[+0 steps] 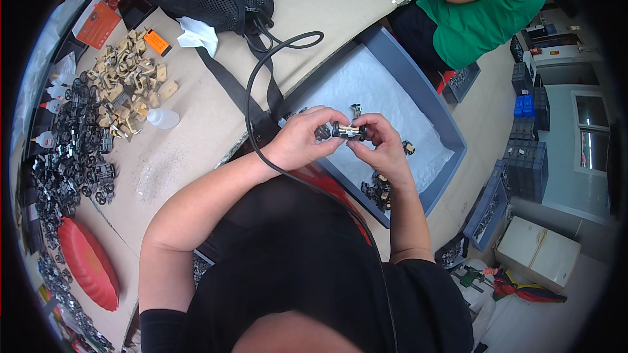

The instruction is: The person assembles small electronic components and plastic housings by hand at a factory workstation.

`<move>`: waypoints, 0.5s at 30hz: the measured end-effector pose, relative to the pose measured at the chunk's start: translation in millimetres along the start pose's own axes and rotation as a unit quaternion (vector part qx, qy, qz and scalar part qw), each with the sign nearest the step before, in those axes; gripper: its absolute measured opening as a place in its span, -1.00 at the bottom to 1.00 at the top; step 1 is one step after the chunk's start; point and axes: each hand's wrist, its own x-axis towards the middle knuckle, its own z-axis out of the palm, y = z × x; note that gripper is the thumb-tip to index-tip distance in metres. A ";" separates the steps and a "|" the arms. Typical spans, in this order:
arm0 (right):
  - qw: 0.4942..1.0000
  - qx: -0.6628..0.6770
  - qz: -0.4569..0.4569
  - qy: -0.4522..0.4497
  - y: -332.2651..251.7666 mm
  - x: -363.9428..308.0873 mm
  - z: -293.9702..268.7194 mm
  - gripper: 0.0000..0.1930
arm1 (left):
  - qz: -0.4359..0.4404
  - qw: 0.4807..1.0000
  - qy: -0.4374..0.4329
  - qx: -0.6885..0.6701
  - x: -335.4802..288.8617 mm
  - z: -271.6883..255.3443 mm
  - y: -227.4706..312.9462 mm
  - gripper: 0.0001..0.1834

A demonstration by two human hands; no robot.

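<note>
Your left hand [306,136] and right hand [386,150] meet over the grey tray [418,98], holding a small wheeled chassis [350,132] between them. The fingers of each are pinched almost closed, thumb against forefinger: the left at its left end, the right at the black wheel on its right end. A dark round part [322,132] also shows within your left fingers; how it is held you cannot tell.

Just beyond your fingertips another small assembly [355,110] lies on the white liner [392,91]. One more [409,148] sits just right of your right fingers, and a cluster of black wheeled pieces [375,191] lies nearer you, below them.

Well left of your fingers, on the worktop [340,0], are a heap of tan parts [127,85], a pile of black wheeled parts [72,140], a white plastic bottle [162,118] and a red scalloped dish [88,265]. A black mesh bag [216,0] lies beyond your left hand; a black cable [249,91] passes across that wrist.
</note>
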 end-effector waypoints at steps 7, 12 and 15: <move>0.994 -0.100 -0.026 -0.041 -0.9 -1.0 -5.1 -0.73 | 0.016 0.999 -0.032 0.005 -0.7 -1.6 -1.2 -0.75; 0.994 -0.099 -0.013 -0.051 4.1 -2.4 -10.1 -0.73 | 0.006 0.999 -0.048 0.005 0.5 0.4 -3.3 -0.73; 0.998 -0.051 -0.005 -0.042 13.1 -1.0 -10.9 -0.74 | -0.039 0.999 -0.022 -0.004 -1.1 2.5 -2.9 -0.66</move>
